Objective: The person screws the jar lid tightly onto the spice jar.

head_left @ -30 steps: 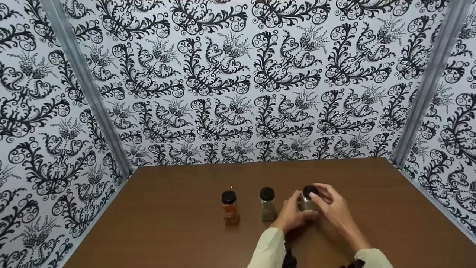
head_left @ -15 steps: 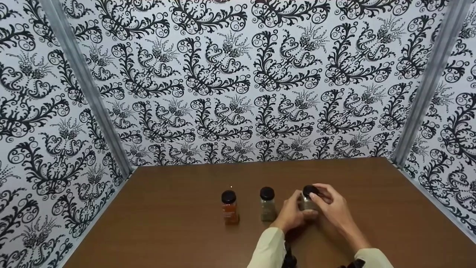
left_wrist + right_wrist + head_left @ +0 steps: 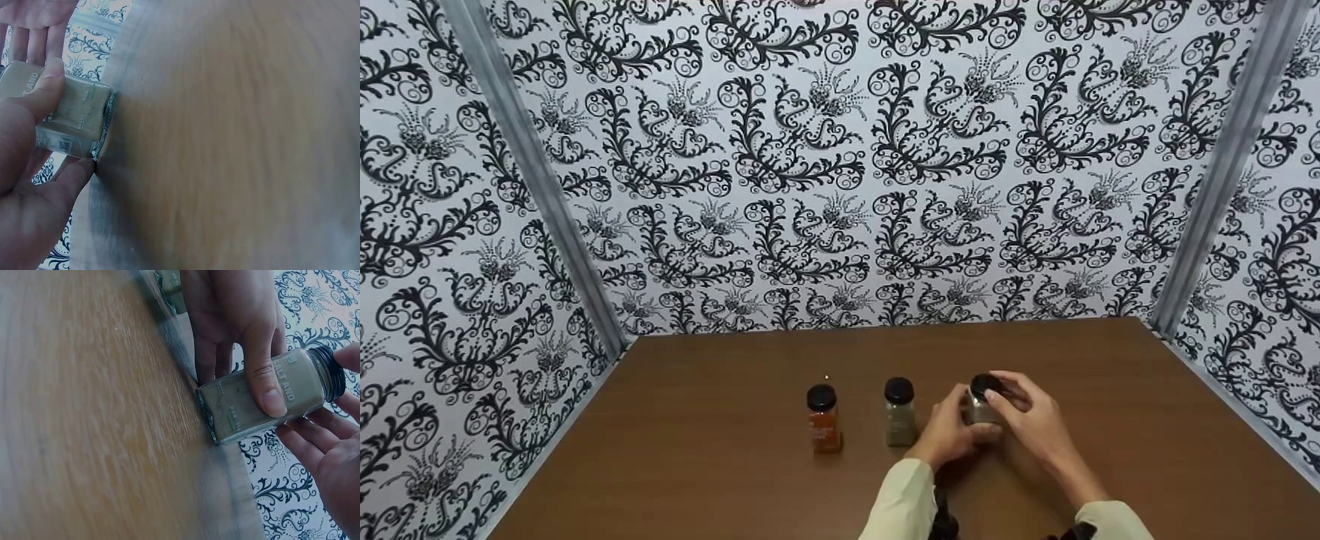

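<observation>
A clear square spice jar point(image 3: 236, 408) of greenish-tan powder, lettered "SALT AND", stands upright on the brown table with a black screw lid point(image 3: 332, 374) on top. My left hand point(image 3: 949, 431) grips its body low down, the thumb lying across the label in the right wrist view. My right hand point(image 3: 1039, 420) holds the lid between thumb and fingers, with other fingertips beside the glass. To the left in the head view stands a second black-lidded jar point(image 3: 900, 424) of similar powder. Farther left is a jar of orange-red spice point(image 3: 825, 431).
The brown wooden table point(image 3: 697, 420) is enclosed by walls point(image 3: 810, 187) in black-and-white scroll print. Grey posts point(image 3: 536, 165) mark the two back corners. The two other jars stand to the left of the left hand.
</observation>
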{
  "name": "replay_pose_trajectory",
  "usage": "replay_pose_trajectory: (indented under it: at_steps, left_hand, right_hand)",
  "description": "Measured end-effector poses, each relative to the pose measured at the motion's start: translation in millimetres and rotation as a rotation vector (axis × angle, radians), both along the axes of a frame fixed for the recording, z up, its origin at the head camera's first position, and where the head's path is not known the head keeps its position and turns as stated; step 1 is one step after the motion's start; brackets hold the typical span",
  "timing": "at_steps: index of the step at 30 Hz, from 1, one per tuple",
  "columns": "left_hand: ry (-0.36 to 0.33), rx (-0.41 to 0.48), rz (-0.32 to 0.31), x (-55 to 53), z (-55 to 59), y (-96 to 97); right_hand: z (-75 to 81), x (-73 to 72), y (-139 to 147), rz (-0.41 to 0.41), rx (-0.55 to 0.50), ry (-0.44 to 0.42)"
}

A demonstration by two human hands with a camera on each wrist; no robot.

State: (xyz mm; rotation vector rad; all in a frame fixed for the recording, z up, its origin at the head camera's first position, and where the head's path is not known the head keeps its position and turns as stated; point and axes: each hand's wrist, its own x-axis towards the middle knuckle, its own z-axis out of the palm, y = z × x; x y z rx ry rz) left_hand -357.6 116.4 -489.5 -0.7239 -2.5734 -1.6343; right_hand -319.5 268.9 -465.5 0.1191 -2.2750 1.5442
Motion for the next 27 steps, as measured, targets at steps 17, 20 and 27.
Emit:
replay_pose_trajectory:
  at_steps: [17, 20, 27]
  left_hand:
    - [-0.005, -0.017, 0.003, -0.6, -1.2, -0.3]
    - [0.002, -0.012, 0.001, -0.8, -1.5, 0.0]
    - [0.003, 0.0, 0.003, -0.2, -2.6, 0.4]
  right_hand:
    - [-0.4, 0.1, 0.3, -0.006, 0.018, 0.004]
    - [0.1, 0.1, -0.4, -0.002, -0.003, -0.003]
    - [-0.6, 1.0, 0.7, -0.008, 0.022, 0.006]
